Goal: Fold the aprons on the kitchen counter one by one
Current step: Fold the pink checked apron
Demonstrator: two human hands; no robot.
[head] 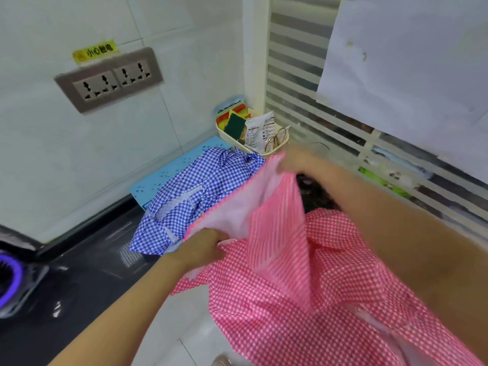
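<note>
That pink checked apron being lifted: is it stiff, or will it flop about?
Probably very floppy: the pink apron sags between the left hand and right hand, and its lower part hangs in loose folds. Likely light too, since a grip on one edge holds it up. It looks thin.

Your one view comes from the camera on your head, facing forward and steeply down. It sits close: your left hand (pixel 203 247) and right hand (pixel 293 161), each gripping the pink apron (pixel 290 299), fill the centre. Beyond the grip it reaches the tiled wall (pixel 105 159); left of the grip, the dark counter (pixel 92 276). The lens is wide-angle; straight edges bow.
</note>
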